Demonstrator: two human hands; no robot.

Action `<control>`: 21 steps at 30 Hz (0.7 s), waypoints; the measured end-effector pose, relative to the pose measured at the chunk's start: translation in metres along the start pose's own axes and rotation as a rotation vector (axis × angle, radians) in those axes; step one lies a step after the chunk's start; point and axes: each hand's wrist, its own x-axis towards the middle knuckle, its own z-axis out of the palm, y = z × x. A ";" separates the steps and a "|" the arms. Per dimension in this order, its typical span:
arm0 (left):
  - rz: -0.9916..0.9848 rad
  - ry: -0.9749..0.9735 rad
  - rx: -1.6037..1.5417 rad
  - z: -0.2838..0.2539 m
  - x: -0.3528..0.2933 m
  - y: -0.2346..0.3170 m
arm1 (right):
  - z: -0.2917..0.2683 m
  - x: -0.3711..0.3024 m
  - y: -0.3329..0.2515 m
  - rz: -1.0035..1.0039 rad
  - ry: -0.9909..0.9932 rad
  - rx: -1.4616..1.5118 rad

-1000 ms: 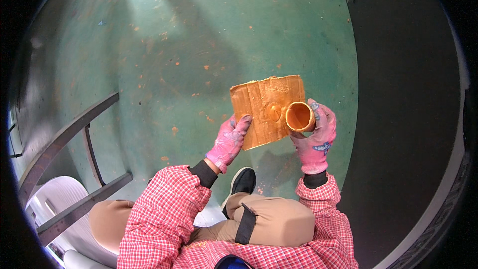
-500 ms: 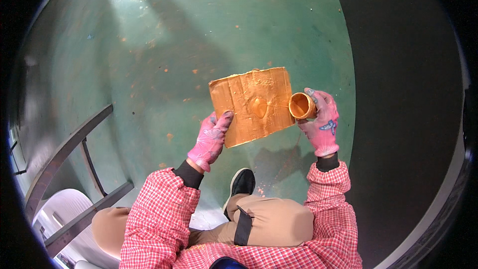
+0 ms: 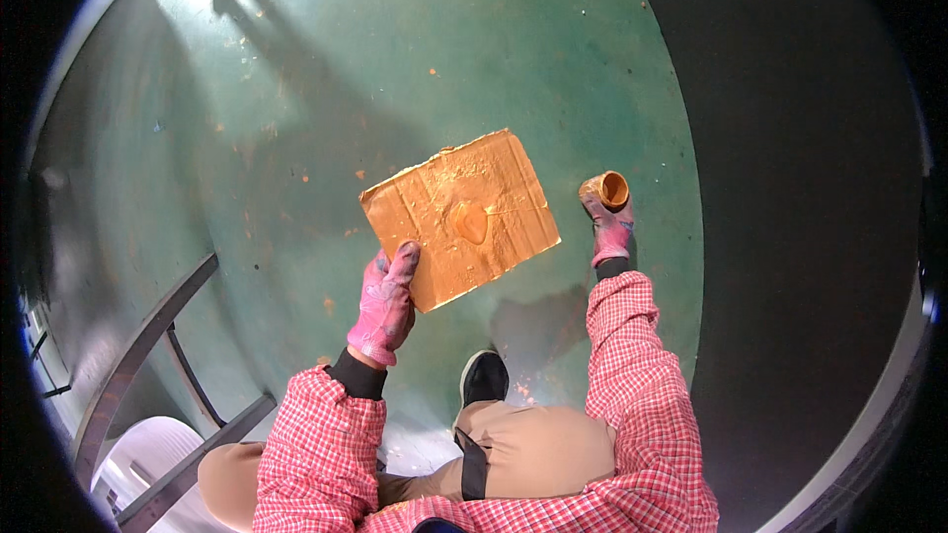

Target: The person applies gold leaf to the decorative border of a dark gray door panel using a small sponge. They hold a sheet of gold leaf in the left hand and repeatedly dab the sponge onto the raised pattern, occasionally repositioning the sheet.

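Observation:
My left hand (image 3: 388,304), in a pink glove, is closed on the lower left corner of a piece of cardboard (image 3: 425,257) with its thumb on top. The cardboard is coated in gold-orange paint, and a wet puddle of paint (image 3: 473,223) lies near its middle. To the right of the board, and apart from it, my right hand (image 3: 612,233) grips a small cup (image 3: 594,189) stained with the same colour. The cup's opening shows a dark orange inside; how much paint it holds I cannot tell. My right fingers are partly hidden.
Below me is a green floor (image 3: 326,138) spotted with orange specks. A dark surface (image 3: 790,237) runs down the right side. At lower left stands a curved metal frame (image 3: 148,355) beside a white rounded object (image 3: 148,454). My shoe (image 3: 485,376) rests below the cardboard.
The cup has moved away from the cardboard's right edge and turned, and the thin paint strand between them is gone. My left hand has shifted the cardboard left and tilted it counter-clockwise.

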 end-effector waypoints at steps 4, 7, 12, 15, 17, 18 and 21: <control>-0.004 0.015 0.007 0.001 -0.002 0.004 | -0.002 -0.008 0.014 -0.042 0.053 0.036; 0.020 0.023 0.034 -0.003 -0.004 0.006 | 0.011 -0.030 -0.006 0.040 0.098 -0.236; -0.113 0.100 0.002 0.008 -0.013 0.016 | -0.014 -0.115 0.024 0.446 -0.043 0.244; -0.212 0.182 -0.004 0.018 -0.023 0.031 | 0.020 -0.150 -0.044 0.593 -0.464 0.077; -0.275 0.203 -0.033 0.041 -0.031 0.058 | 0.021 -0.163 -0.047 0.718 -0.557 0.374; -0.293 0.237 -0.076 0.025 -0.025 0.033 | 0.025 -0.159 -0.042 0.766 -0.664 0.582; -0.299 0.293 -0.001 0.032 -0.022 0.025 | 0.022 -0.163 -0.022 0.822 -0.830 0.395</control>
